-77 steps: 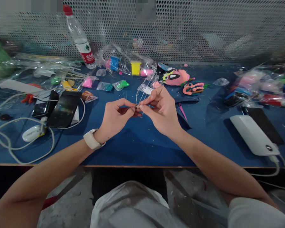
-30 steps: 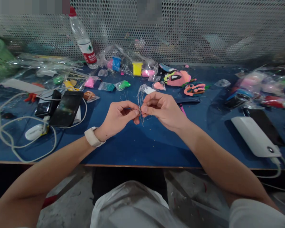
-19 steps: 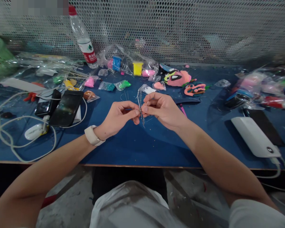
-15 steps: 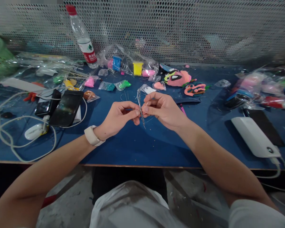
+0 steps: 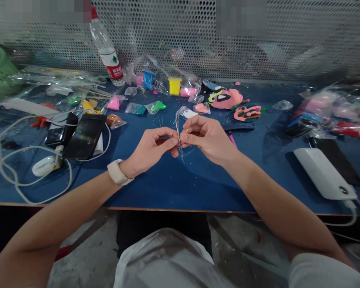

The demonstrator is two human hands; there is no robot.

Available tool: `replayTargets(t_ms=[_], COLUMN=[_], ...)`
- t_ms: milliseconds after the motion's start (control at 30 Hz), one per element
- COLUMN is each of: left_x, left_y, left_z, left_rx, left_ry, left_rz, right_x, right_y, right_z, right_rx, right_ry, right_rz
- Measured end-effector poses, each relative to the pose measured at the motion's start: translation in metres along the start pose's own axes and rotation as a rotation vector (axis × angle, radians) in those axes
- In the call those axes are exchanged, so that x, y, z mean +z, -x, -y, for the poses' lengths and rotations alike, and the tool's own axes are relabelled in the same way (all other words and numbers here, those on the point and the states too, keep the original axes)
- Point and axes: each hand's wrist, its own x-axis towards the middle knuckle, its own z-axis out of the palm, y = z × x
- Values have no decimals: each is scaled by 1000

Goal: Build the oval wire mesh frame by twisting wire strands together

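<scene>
Between my two hands stands a thin strand of twisted silvery wire (image 5: pixel 177 125), roughly upright above the blue table. My left hand (image 5: pixel 156 146) pinches it from the left with thumb and forefinger. From the right, my right hand (image 5: pixel 205 139) is closed at the same spot, thumb and fingertips on the strand; a fine loose end shows near these fingers. The exact contact of the fingertips is too small to make out. A white band (image 5: pixel 119 172) is round my left wrist. Just beyond the hands lies a small clear packet with white stuff (image 5: pixel 188 113).
Wrapped clay pieces, such as a green one (image 5: pixel 157 107), line the back, with a water bottle (image 5: pixel 110 60) and pink clay figure (image 5: pixel 226 99). A phone (image 5: pixel 85 136) and white cable lie left. A white power bank (image 5: pixel 324 174) is at right, below bagged clay (image 5: pixel 324 106).
Both hands keep their pinch on the wire. The wire's upper part has tilted slightly, and the whole view has shifted a little.
</scene>
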Motion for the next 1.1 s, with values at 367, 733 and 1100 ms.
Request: replayTargets(t_ms=[367, 733, 1100], left_x=[-10, -34, -23], left_y=[7, -2, 0], left_z=[-12, -6, -5], left_rx=[537, 791, 859], left_ry=[-792, -1190, -1356], left_rz=[-120, 39, 4], right_x=[0, -6, 1], right_y=[4, 5, 15], right_z=[6, 6, 15], right_rx=[0, -21, -220], right_ry=[41, 174, 534], right_rz=[26, 134, 146])
